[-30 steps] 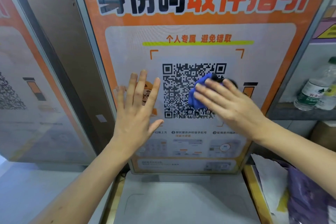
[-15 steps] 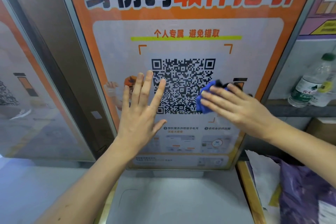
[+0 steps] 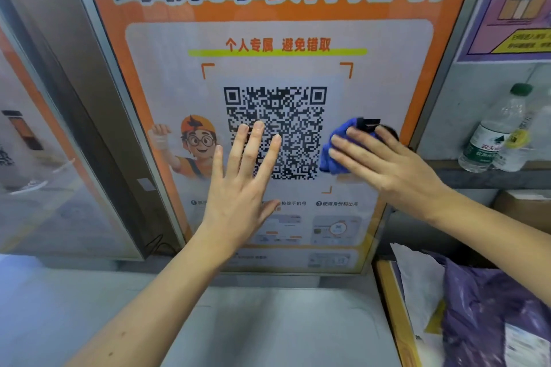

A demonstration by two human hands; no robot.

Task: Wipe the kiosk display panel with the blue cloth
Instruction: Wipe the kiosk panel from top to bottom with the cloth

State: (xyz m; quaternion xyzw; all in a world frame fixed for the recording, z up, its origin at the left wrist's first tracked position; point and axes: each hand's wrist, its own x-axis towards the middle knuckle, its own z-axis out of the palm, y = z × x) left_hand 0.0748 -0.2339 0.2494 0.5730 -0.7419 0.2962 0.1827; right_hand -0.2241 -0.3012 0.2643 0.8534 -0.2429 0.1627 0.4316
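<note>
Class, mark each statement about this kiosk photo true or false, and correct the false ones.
1. The right hand presses the cloth on the panel. True.
2. The cloth is red. False: blue.
3. The left hand has straight fingers. True.
4. The cloth covers the cartoon figure. False: it lies right of the QR code.
5. A bottle stands at the right. True.
</note>
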